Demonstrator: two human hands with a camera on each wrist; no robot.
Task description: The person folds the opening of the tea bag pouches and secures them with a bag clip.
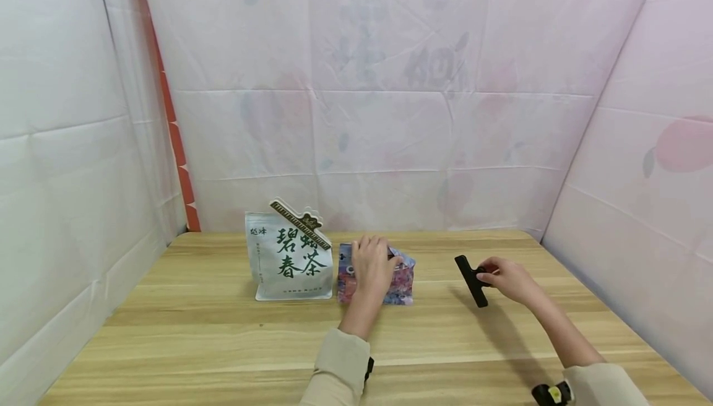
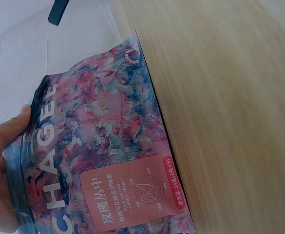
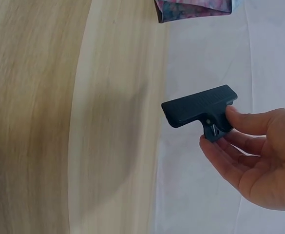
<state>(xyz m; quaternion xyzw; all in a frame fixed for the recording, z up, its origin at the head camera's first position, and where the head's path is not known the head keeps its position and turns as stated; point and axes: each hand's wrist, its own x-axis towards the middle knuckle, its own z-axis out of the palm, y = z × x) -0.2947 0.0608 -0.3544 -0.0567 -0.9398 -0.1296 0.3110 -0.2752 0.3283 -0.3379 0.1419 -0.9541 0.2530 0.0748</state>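
My left hand (image 1: 372, 265) grips the top edge of a pink and blue tea pouch (image 1: 402, 282), which stands on the table. In the left wrist view the pouch (image 2: 113, 112) shows white CHAGEE lettering, and the thumb lies over its upper edge. Off to the right, my right hand (image 1: 509, 278) pinches a black bag clip (image 1: 471, 281) by its handle, held up above the table. The right wrist view shows the long jaw of the clip (image 3: 198, 105) pointing away from the fingers, with nothing in it.
Left of the pouch stands a white tea bag (image 1: 289, 263) with green characters, a patterned clip (image 1: 301, 225) set aslant on its top corner. White cloth (image 1: 379, 146) hangs behind the wooden table (image 1: 223, 338) and along both sides.
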